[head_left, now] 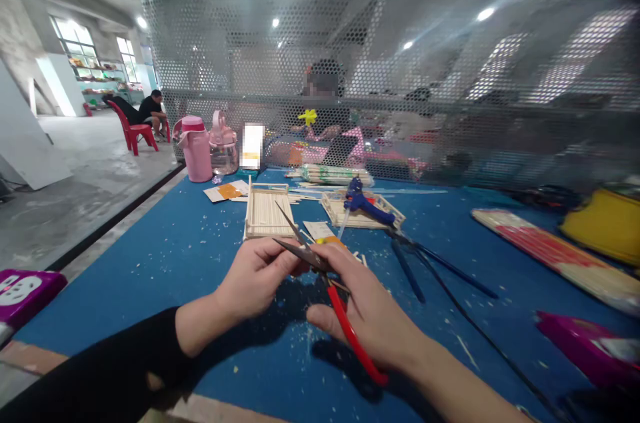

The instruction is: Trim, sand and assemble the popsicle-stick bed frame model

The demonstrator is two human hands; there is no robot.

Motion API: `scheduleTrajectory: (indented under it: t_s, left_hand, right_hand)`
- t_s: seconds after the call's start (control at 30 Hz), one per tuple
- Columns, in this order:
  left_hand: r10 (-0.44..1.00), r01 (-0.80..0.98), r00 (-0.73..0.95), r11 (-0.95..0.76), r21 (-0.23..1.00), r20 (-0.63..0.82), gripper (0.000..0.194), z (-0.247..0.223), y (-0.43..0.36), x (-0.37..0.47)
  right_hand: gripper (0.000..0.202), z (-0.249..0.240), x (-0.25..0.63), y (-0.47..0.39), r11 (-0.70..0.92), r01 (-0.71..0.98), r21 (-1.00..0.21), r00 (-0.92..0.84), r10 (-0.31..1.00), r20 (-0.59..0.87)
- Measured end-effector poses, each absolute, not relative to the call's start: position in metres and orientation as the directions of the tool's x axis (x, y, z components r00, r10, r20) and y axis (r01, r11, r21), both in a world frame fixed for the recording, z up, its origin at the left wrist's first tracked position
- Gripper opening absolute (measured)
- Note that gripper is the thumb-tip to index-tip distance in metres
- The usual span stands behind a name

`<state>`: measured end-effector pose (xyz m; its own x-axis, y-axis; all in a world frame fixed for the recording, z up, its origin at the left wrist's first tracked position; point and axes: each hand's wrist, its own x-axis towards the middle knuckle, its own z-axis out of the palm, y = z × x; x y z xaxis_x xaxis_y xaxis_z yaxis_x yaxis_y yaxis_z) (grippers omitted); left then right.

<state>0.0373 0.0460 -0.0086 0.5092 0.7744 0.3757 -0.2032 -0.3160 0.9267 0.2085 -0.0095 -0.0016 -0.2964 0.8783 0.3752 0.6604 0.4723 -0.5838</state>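
Red-handled scissors (pixel 345 323) are in my right hand (pixel 370 303), their dark blades parted and pointing up and left. Close beside the blades, my left hand (pixel 260 276) is closed, fingertips pinched together on something hidden from view. Just beyond my hands stands a small frame of pale wooden sticks (pixel 271 210). A second stick frame (pixel 335 211) lies to its right, with a blue glue gun (pixel 367 203) resting on it.
Blue pliers (pixel 450 268) and a black cable lie at the right. Farther right is a packet of sticks (pixel 550 253). Pink bottles (pixel 196 150) stand at the back left, before a perforated metal screen (pixel 260 43). People sit beyond the table.
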Motion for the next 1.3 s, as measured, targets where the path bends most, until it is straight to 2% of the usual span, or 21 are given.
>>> scheduleTrajectory:
  t_s: [0.13,0.3,0.47,0.7,0.9,1.07,1.2,1.3]
  left_hand:
    - [0.765,-0.216,0.517,-0.317,0.924,0.383,0.035,-0.011,0.046,0.037]
    - [0.734,-0.218,0.52,-0.38,0.899,0.437,0.034,-0.009,0.043,0.037]
    - [0.727,-0.193,0.489,-0.448,0.873,0.481,0.032,-0.008,0.041,0.037]
    - [0.726,-0.125,0.491,-0.488,0.864,0.481,0.03,-0.012,0.043,0.036]
    - [0.768,-0.083,0.485,-0.436,0.896,0.419,0.03,-0.013,0.043,0.037]
    - [0.775,-0.117,0.491,-0.394,0.912,0.398,0.033,-0.009,0.043,0.038]
    - [0.783,-0.187,0.498,-0.324,0.928,0.373,0.036,-0.008,0.045,0.039]
    - [0.777,-0.2,0.499,-0.327,0.924,0.383,0.038,-0.011,0.048,0.038]
  right_hand:
    - [0.066,-0.001,0.207,-0.011,0.479,0.64,-0.601,-0.306,0.876,0.373]
    - [0.033,-0.001,0.202,-0.011,0.494,0.673,-0.55,-0.259,0.855,0.45]
    - [0.045,-0.004,0.203,-0.01,0.553,0.685,-0.475,-0.268,0.797,0.541]
    - [0.045,-0.006,0.212,-0.008,0.529,0.738,-0.418,-0.298,0.812,0.501]
    - [0.039,-0.007,0.216,-0.005,0.513,0.756,-0.407,-0.306,0.826,0.473]
    - [0.029,-0.004,0.215,-0.004,0.492,0.719,-0.492,-0.293,0.855,0.427]
    - [0.034,0.003,0.208,-0.005,0.425,0.67,-0.608,-0.267,0.903,0.337]
    - [0.034,0.006,0.204,-0.006,0.394,0.648,-0.652,-0.26,0.919,0.297]
